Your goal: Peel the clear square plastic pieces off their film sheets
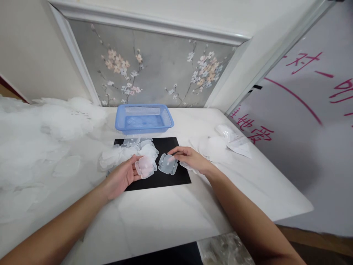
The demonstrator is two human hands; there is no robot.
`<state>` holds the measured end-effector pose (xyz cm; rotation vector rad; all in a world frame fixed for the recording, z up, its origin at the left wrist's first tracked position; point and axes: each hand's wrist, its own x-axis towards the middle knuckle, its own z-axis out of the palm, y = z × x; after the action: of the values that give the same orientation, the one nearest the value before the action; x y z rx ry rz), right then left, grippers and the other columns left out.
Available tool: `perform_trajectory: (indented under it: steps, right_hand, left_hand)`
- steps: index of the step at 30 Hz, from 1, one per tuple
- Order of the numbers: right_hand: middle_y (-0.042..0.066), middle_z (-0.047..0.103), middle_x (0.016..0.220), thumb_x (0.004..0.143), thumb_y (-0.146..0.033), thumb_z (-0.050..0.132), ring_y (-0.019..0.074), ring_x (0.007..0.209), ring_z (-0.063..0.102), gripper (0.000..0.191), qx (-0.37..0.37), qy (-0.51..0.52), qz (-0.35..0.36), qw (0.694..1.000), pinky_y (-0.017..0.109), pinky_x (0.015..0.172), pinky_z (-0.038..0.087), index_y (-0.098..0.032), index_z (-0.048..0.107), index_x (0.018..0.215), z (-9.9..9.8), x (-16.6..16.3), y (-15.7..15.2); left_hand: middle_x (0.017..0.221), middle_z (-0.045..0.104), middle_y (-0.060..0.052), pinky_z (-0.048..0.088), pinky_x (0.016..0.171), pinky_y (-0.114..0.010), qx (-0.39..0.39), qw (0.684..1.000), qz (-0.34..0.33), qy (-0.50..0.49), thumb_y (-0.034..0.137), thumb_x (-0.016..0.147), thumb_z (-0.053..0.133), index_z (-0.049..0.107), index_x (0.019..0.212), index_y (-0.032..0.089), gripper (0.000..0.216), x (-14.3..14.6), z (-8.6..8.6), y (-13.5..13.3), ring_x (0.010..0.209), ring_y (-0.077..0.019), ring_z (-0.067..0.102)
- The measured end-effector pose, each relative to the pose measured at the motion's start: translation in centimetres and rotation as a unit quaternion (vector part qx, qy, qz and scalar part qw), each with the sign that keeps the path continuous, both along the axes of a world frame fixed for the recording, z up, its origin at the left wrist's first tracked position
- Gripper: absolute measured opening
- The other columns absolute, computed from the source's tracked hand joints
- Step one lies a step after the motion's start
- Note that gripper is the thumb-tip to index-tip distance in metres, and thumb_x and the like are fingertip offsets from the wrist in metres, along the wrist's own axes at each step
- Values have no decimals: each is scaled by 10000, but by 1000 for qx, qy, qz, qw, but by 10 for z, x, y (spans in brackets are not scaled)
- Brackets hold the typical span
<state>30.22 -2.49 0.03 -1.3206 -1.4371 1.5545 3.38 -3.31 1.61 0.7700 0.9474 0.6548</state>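
My left hand (pixel 122 176) is curled round a translucent pinkish plastic piece (pixel 146 167) at the left side of a black mat (pixel 165 176). My right hand (pixel 190 158) rests its fingers on the edge of a second clear squarish plastic piece (pixel 167 164) lying on the mat. The two pieces lie side by side, almost touching. Several more clear plastic pieces (pixel 129 149) are heaped at the mat's back left corner.
A blue plastic basket (pixel 143 118) stands behind the mat on the white table (pixel 165 217). A big mound of white plastic pieces (pixel 35 136) covers the left. Plastic bags (pixel 228 140) lie at the right, beside a whiteboard with red writing (pixel 303 110).
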Motion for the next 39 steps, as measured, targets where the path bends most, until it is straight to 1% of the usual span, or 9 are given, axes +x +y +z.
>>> perform_trajectory:
  steps: [5,8,12,14,18,22,25,29,39]
  right_hand:
    - [22,676,808,766,-324,614,119,647,536,255,21,7,8,1000,251,583,370,-174,666,966,-2,0,0]
    - [23,667,812,770,-297,581,129,661,534,219,32,-10,1,999,259,602,385,-181,671,932,-3,0,0]
    - [-18,513,592,786,-279,493,114,535,426,182,60,-22,-57,996,258,546,337,-190,624,697,-2,-3,-1]
    - [-45,412,536,792,-318,518,109,504,370,181,93,-20,-82,992,258,532,312,-195,582,675,-1,-8,-3]
    - [-97,316,538,734,-384,697,94,502,313,250,146,-71,-21,987,248,546,315,-211,565,858,1,-23,-14]
    - [-80,371,672,700,-261,765,96,565,367,505,216,-138,80,963,241,574,348,-249,536,1150,-3,-37,-24]
    - [-50,400,811,701,-168,754,97,623,410,665,244,-158,116,950,241,602,379,-295,466,1287,-7,-41,-25]
    - [-38,398,869,702,-132,749,94,640,421,750,248,-171,116,946,237,602,385,-308,400,1341,-8,-41,-24]
    - [-40,436,875,696,-120,749,85,627,420,697,233,-151,107,955,222,574,364,-280,412,1284,-14,-40,-22]
  left_hand:
    - [1235,658,-123,438,1047,-437,-5,1000,-6,-6,476,947,422,597,1175,173,418,-2,-1,1,1154,-252,615]
    - [1243,654,-122,434,1052,-431,-8,1000,-7,-13,486,947,420,584,1202,173,436,-2,-1,1,1166,-250,607]
    - [1270,638,-133,423,1057,-440,-16,1000,0,-17,494,945,416,565,1235,165,463,-1,1,0,1186,-259,592]
    - [1287,626,-136,418,1057,-449,-28,999,2,-30,504,942,417,551,1252,164,479,-1,1,-1,1188,-264,591]
    - [1285,623,-139,412,1053,-470,-54,996,-17,-72,555,930,401,514,1295,171,542,0,-2,-3,1174,-273,601]
    - [1213,657,-152,417,1038,-485,-56,994,-30,-94,574,926,389,484,1321,159,581,2,-2,-5,1157,-277,608]
    - [1202,660,-154,423,1029,-489,-51,994,-33,-92,585,929,363,475,1329,156,597,2,1,-6,1152,-275,607]
    - [1211,652,-160,421,1028,-493,-52,993,-38,-95,598,928,345,465,1339,157,615,2,3,-7,1157,-279,602]
    - [1231,633,-177,398,1037,-511,-57,990,-62,-112,597,922,368,428,1369,152,634,2,0,-9,1143,-294,609]
